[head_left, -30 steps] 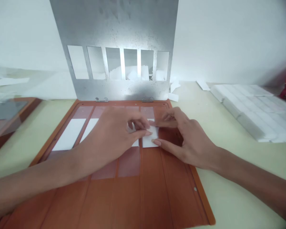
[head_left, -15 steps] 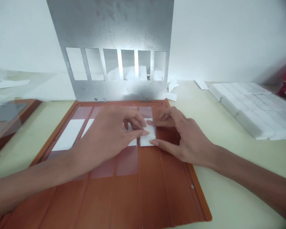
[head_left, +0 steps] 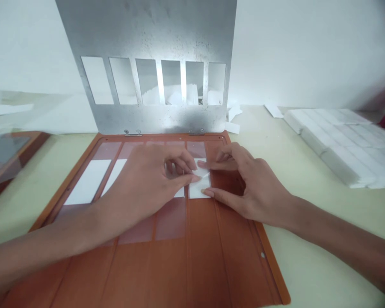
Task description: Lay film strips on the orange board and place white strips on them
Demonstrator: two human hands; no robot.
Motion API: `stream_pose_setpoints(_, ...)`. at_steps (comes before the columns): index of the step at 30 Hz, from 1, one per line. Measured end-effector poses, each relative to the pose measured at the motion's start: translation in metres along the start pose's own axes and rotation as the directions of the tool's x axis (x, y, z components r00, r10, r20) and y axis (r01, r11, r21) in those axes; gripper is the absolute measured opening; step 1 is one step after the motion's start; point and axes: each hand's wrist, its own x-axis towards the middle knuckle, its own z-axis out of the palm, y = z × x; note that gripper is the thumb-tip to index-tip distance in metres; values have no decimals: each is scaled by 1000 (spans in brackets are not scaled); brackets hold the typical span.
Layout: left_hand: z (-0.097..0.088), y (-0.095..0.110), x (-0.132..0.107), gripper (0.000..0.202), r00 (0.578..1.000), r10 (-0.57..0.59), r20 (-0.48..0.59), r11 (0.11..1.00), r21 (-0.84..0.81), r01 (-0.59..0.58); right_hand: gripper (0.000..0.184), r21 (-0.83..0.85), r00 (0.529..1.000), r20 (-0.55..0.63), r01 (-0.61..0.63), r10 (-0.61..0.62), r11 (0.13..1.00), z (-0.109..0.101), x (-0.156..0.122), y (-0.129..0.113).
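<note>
A brown board (head_left: pixel 141 273) with lengthwise channels lies before me, holding white cards (head_left: pixel 88 182) on translucent strips (head_left: pixel 170 218). My left hand (head_left: pixel 154 171) reaches over these cards, thumb and index finger pinched at the rightmost white card (head_left: pixel 199 190). A thin bright edge shows at its fingertips; what they pinch is too small to make out. My right hand (head_left: pixel 253 184) is on the right side of that card, thumb and index finger spread apart and their tips resting on it. My left hand and forearm hide the cards in the middle.
A metal plate (head_left: pixel 147 117) with rectangular windows stands upright, hinged to the board's far edge. White stacks (head_left: pixel 346 145) lie on the table at right, white scraps (head_left: pixel 233 113) beside the plate. Part of another brown frame (head_left: pixel 35 145) is at left.
A thin bright edge now shows at my left fingertips over the card. Both hands otherwise keep nearly the same place; the view has shifted slightly.
</note>
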Motion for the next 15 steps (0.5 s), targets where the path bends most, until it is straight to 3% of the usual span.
stream_pose_setpoints(6, -6, 1, -4, 16, 978, 155, -136, 962, 245, -118, 46, -4, 1000, -8, 18, -18, 1000, 0, 0, 1)
stream_pose_setpoints(9, -6, 1, -9, 6, 973, 209, -93, 951, 250, -180, 47, -5, 1000, -12, 7, -7, 1000, 0, 0, 1)
stream_pose_setpoints(15, 0, 3, -20, 34, 890, 453, -55, 873, 231, -430, 45, 13, 1000, -9, 1, -1, 1000, 1, 1, 0)
